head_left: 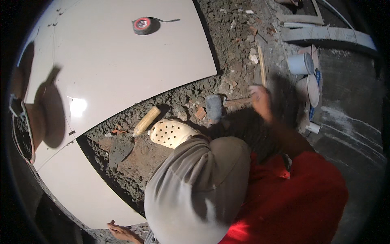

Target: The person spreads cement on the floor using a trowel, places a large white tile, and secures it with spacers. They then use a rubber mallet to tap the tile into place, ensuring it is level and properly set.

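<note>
Cream tiles (pixel 134 57) edge a bed of rough mortar (pixel 233 36), with a mallet (pixel 213 108) beside the right hand (pixel 262 101)

The larger tile spreads well ahead of the left hand (pixel 120 233) and to the left of the right one. Grey-brown mortar, lumpy and strewn with rubble, lies between the two hands and runs on ahead of the right. A red shirt (pixel 292 195) and a bent leg in grey trousers (pixel 195 183) fill the space behind the right hand and to the right of the left.

A smaller tile (pixel 89 187) stretches forward from the left hand, which is at its near edge, fingers extended and close together, nothing seen in its grip. The right hand is blurred; its fingers look partly bent near the end of the mallet's wooden handle (pixel 237 102), but I cannot tell whether they are closed on it. The dark mallet head lies to that hand's left.

Between the hands are a cream perforated clog (pixel 170 133) and, left of it, a trowel (pixel 146 122). Ahead of the right hand is a thin wooden stick (pixel 262 67); ahead and to its right, a pale blue can (pixel 297 64). Far ahead of the left hand, a red-and-black tape measure (pixel 142 25) rests on the larger tile.
</note>
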Available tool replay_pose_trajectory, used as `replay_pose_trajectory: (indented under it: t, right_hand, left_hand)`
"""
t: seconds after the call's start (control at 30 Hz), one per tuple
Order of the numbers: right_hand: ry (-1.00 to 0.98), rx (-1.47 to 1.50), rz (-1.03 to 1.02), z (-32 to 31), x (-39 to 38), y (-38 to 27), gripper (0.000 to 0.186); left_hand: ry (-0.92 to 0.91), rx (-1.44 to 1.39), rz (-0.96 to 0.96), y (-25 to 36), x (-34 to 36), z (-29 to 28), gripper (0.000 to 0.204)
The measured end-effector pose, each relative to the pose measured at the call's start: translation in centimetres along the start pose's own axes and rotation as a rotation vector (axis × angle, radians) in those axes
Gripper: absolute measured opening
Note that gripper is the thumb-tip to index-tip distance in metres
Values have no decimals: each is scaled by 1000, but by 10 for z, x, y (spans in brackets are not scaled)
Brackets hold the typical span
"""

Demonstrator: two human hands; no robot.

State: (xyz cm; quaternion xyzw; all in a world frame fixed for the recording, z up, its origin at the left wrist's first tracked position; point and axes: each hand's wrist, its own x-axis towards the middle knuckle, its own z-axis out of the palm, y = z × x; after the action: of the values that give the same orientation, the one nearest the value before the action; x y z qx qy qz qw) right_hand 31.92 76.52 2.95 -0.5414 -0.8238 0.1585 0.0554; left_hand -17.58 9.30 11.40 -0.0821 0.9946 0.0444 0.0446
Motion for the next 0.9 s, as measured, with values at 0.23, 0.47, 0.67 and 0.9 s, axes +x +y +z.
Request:
replay_pose_trajectory:
  t: [0.23, 0.47, 0.67, 0.9]
  right_hand:
    - [-118, -226, -34, -15, -24, 37, 44]
    - [86, -312, -586, 47, -36, -8, 41]
    - [-27, -247, -452, 17, 13, -3, 40]
    - [-193, -168, -340, -20, 114, -31, 41]
  left_hand:
    - [-256, -212, 153, 72, 90, -40, 66]
    - [-672, -505, 108, 109, 76, -12, 42]
    - [-490, -16, 491, 87, 47, 17, 64]
    - [-281, 91, 660, 110, 84, 68, 70]
